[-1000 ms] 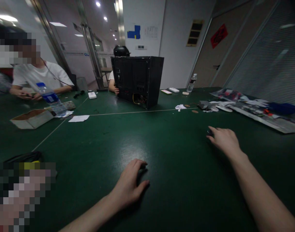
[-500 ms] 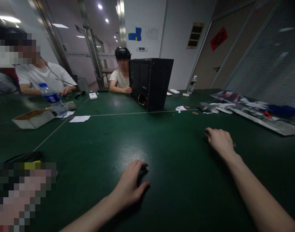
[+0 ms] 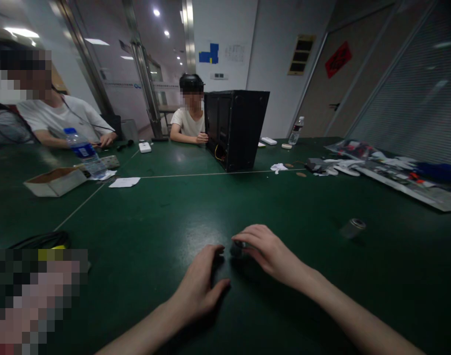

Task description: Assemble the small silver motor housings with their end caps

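My left hand point(image 3: 201, 276) rests on the green table point(image 3: 166, 212) with thumb and fingers apart and nothing between them. Just right of it, my right hand point(image 3: 269, 251) grips a small dark, rounded object point(image 3: 237, 248) with thumb and fingertips; its exact kind is unclear. That object sits close to my left fingertips, with a narrow gap between. Farther right stands a small greyish cylinder point(image 3: 354, 228) with a shiny ring at its top, blurred and touched by neither hand.
A black computer case point(image 3: 243, 130) stands across the table, with a person point(image 3: 188, 121) behind it. Bottle point(image 3: 85, 153), open box point(image 3: 55, 182) and another person point(image 3: 73, 118) are at left. A cluttered board point(image 3: 406, 185) lies right; a cable point(image 3: 40, 241) lies near left.
My right hand has swung left and nearer, bringing the small dark object beside my left hand. The grey cylinder, mostly hidden behind it before, now shows. My left hand has barely moved.
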A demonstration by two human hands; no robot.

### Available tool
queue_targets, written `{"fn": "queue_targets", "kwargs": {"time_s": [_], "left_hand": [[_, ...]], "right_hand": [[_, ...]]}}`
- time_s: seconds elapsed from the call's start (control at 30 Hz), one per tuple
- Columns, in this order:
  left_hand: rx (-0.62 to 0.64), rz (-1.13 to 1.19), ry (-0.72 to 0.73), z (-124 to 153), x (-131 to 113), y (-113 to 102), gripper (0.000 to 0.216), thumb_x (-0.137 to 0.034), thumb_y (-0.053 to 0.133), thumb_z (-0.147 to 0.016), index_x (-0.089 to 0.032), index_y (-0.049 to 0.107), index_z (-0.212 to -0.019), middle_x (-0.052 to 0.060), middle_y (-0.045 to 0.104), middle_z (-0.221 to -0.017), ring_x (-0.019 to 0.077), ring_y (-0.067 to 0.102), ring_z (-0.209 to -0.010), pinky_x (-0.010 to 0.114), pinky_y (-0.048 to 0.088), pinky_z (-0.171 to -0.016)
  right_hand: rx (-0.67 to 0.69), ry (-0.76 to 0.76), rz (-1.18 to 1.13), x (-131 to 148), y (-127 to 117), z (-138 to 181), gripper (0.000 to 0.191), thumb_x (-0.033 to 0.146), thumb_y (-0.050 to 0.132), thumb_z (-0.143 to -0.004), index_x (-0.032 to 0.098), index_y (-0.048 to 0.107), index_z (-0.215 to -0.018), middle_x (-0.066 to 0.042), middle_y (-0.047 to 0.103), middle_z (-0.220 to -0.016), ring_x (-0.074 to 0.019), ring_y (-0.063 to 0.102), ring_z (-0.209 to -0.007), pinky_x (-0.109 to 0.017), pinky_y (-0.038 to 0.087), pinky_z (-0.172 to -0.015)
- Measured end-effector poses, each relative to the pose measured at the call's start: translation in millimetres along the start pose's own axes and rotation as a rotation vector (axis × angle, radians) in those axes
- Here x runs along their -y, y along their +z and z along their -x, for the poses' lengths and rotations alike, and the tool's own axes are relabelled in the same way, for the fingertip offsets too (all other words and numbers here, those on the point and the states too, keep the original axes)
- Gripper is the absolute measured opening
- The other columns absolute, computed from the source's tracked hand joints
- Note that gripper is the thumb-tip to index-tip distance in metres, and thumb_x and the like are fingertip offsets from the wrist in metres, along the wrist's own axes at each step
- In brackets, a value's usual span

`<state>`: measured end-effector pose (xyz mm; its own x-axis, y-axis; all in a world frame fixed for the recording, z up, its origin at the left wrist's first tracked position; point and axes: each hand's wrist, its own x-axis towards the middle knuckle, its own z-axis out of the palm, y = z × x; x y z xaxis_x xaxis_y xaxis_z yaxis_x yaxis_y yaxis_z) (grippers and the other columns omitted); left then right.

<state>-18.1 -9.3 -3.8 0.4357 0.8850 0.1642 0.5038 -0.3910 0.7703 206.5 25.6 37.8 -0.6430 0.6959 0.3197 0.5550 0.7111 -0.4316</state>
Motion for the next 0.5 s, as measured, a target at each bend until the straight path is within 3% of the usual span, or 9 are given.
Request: {"fn": "queue_targets", "kwargs": {"time_s": [0.17,0.33,0.5], "left_hand": [[-0.029,0.017,0.027,0.1,0.7,1.2,0.055,-0.011,0.063,-0.075,-0.019,0.04,-0.125,0.013,0.057,-0.12,0.0288,0.055,-0.11,0.048,0.043,-0.097],[-0.033,0.025,0.034,0.5,1.1,1.7,0.055,-0.008,0.06,-0.074,-0.018,0.041,-0.124,0.013,0.057,-0.121,0.0281,0.055,-0.112,0.045,0.043,-0.098],[-0.022,-0.031,0.037,2.3,6.3,3.4,0.058,-0.009,0.061,-0.074,-0.016,0.039,-0.127,0.015,0.054,-0.126,0.0286,0.052,-0.115,0.045,0.041,-0.101]], "right_hand": [[0.091,-0.093,-0.044,20.1,22.4,-10.8,0.04,0.006,0.052,-0.084,0.019,0.05,-0.121,-0.009,0.062,-0.11,-0.0221,0.055,-0.102,-0.04,0.043,-0.092],[-0.008,-0.117,-0.157,18.3,44.9,-13.8,0.028,0.01,0.049,-0.086,0.017,0.05,-0.113,-0.01,0.061,-0.103,-0.0216,0.054,-0.093,-0.038,0.045,-0.084],[-0.055,-0.129,-0.29,15.0,56.9,-5.8,0.031,0.008,0.048,-0.087,0.02,0.048,-0.116,-0.008,0.06,-0.103,-0.0206,0.053,-0.094,-0.036,0.045,-0.083]]}}
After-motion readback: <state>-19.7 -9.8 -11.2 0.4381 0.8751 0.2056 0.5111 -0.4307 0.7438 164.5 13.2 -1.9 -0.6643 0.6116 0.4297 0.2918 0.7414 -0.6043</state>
